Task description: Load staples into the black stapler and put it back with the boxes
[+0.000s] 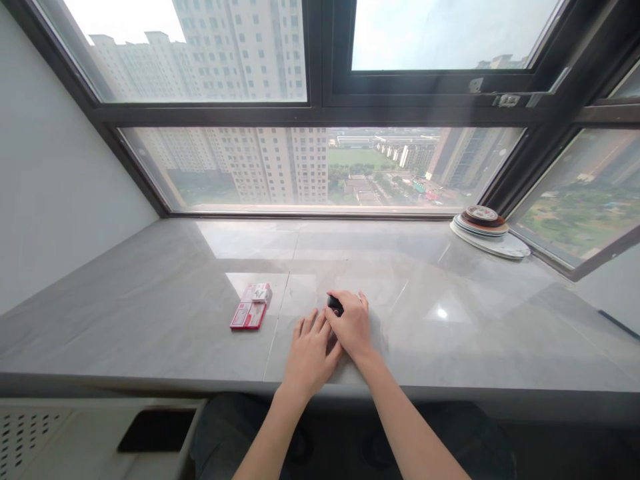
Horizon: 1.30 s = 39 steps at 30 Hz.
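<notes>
My right hand (353,323) is closed around a small black object (335,305) with a rounded end and a speck of red. Most of this object is hidden by the fingers, so its kind does not show. Beside it, my left hand (311,353) rests palm down on the grey stone windowsill (165,313), fingers stretched out and a little apart, its fingertips close to the right hand. To the left lie flat red-and-white packs (249,315), with a small white box (261,293) at their far end.
Stacked plates and round dishes (487,237) stand in the far right corner by the window frame (310,116). A white perforated piece of furniture (90,437) with a dark panel (157,430) is below the sill at left. The sill's front edge (165,385) runs under my forearms.
</notes>
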Tool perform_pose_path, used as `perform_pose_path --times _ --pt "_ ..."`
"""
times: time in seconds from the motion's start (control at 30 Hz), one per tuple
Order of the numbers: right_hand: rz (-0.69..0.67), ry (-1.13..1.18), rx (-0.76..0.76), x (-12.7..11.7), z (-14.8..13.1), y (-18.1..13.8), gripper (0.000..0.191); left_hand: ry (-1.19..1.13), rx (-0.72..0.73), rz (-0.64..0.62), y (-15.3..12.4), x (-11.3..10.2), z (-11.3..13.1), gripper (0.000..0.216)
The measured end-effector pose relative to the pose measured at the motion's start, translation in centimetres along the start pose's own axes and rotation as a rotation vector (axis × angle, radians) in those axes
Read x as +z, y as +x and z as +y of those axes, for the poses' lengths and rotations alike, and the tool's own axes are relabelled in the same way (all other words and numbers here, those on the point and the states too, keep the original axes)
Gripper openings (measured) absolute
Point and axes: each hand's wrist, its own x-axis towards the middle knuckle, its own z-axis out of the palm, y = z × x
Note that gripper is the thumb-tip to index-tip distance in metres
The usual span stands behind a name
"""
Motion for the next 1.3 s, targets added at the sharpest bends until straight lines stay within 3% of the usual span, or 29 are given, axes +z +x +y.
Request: perform_pose_path --times 0.13,0.23,0.3,0.4,0.53,0.6,0.7,0.77,0.87,0.93,1.03,1.13,1.2,1.3 --pt "0.178 0.52 0.195 -1.3 0.9 1.7 0.034 -0.009 -0.051 0.046 0.1 0.2 -0.1 0.057" --pt "0.367 0.891 0.361 -3.0 3.3 2.2 0.035 -0.02 -0.062 0.066 0.1 0.4 -0.1 0.056" --pt "0.42 1.013 0.485 -4.1 5.2 1.9 0.033 -0.027 -0.061 0.074 0.1 0.6 -0.1 0.056" --pt "0.412 1.063 0.606 -5.4 7.2 0.9 0.03 -0.043 -0.053 0.078 0.0 0.7 0.1 0.056" --pt "0.381 1.078 0.616 -6.8 7.5 -1.5 0.031 -0.1 -0.06 0.146 0.0 -0.1 -0.3 0.051" --pt "0.399 1.02 0.574 -7.4 7.1 -3.1 0.034 -0.061 -0.161 0.259 -0.1 -1.1 -1.3 0.047" --pt "0.407 0.847 0.504 -8.1 6.3 -5.7 0.037 0.143 -0.428 0.414 -0.8 -2.7 -3.7 0.05" --pt "0.338 0.706 0.474 -8.3 5.9 -7.1 0.037 0.263 -0.542 0.424 -1.6 -3.4 -5.4 0.054" --pt "0.123 0.486 0.449 -8.3 5.3 -7.9 0.035 0.326 -0.562 0.392 -2.9 -3.6 -6.5 0.047" --pt "-0.035 0.318 0.45 -8.2 4.9 -7.7 0.034 0.285 -0.525 0.374 -3.6 -3.4 -6.0 0.039" --pt "-0.262 0.133 0.444 -7.9 4.0 -6.6 0.032 0.083 -0.34 0.256 -3.7 -2.9 -4.1 0.031" --pt "-0.499 0.165 0.448 -7.8 3.2 -5.2 0.035 -0.119 -0.143 0.107 -2.7 -2.2 -1.8 0.031" --pt "-0.629 0.262 0.488 -7.8 2.9 -4.4 0.04 -0.185 -0.097 0.063 -1.7 -1.7 -0.6 0.033" --pt "-0.693 0.341 0.559 -8.1 3.0 -3.5 0.044 -0.249 -0.065 0.029 -0.2 -1.1 0.3 0.035"
